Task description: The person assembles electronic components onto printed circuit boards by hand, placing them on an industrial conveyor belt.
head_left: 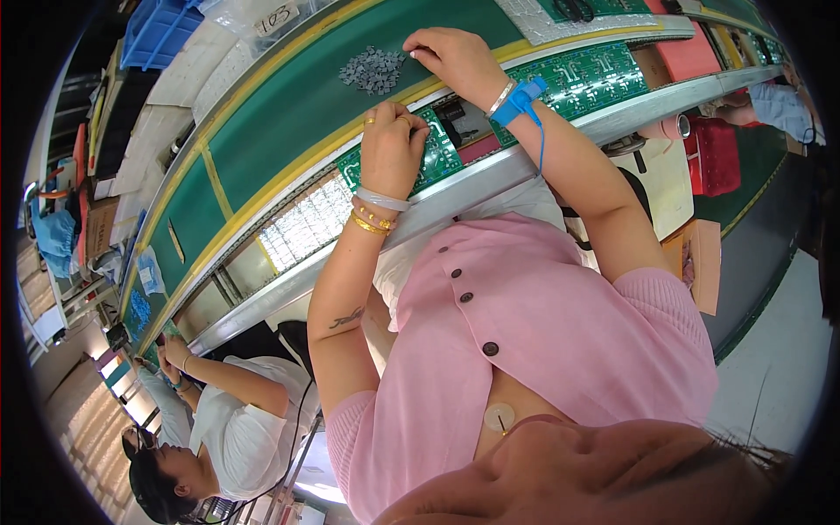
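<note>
My left hand (391, 150) is over a green circuit board (444, 150) on the rail, its fingers curled together. Whatever those fingers hold, if anything, is hidden. Just right of a heap of small grey parts (372, 70) on the green belt is my right hand (457, 63). Its fingers are bent and drawn together at the tips; I cannot make out a part between them. A blue strap with a cord (518, 102) circles my right wrist. Beneath my right forearm, more green circuit boards (577, 77) lie along the rail.
A metal rail (472, 185) edges the line nearest me. Left along the belt lie a thin stick-like tool (176, 241) and blue parts (139, 311). A co-worker in a white shirt (254, 420) works at the left. A blue crate (157, 33) stands at the far left.
</note>
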The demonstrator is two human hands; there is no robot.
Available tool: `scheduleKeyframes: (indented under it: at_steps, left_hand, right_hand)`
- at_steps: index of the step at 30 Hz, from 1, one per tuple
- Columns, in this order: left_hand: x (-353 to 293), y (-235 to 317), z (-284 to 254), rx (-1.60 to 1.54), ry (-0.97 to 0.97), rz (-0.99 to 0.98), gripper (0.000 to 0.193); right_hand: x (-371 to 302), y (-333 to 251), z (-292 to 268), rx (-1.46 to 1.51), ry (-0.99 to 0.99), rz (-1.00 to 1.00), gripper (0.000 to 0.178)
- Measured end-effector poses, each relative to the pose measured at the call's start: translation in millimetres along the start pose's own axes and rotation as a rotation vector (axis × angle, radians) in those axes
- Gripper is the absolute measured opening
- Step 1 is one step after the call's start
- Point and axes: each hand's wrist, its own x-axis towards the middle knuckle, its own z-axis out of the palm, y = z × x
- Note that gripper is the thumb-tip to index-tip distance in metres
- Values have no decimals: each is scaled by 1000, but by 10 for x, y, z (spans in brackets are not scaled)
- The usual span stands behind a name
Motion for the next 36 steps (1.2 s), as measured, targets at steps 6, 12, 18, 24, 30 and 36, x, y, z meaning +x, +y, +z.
scheduleKeyframes:
  at_steps: [6,12,18,24,30,36]
  left_hand:
    - [3,-49,-114,-65,27,26,10]
    - [338,-622,-477,-24,150,-169,13]
    - [437,-952,-308,10,105,-154,15]
    - [375,-864,-334,-17,153,-205,10]
    - [377,-826,-328,125,194,-113,11]
    - [349,-871,-331,190,200,20,9]
  right_hand:
    - [-108,-174,-206,37,-57,43,12]
    - [-601,-490,-464,99,-255,-20,9]
    - [-713,-441,-315,51,-377,-151,8]
    - [-714,-415,-278,-2,-386,-185,8]
    - [-705,-449,-291,-57,-418,-230,8]
    - [-713,-437,-275,-49,-398,-239,7]
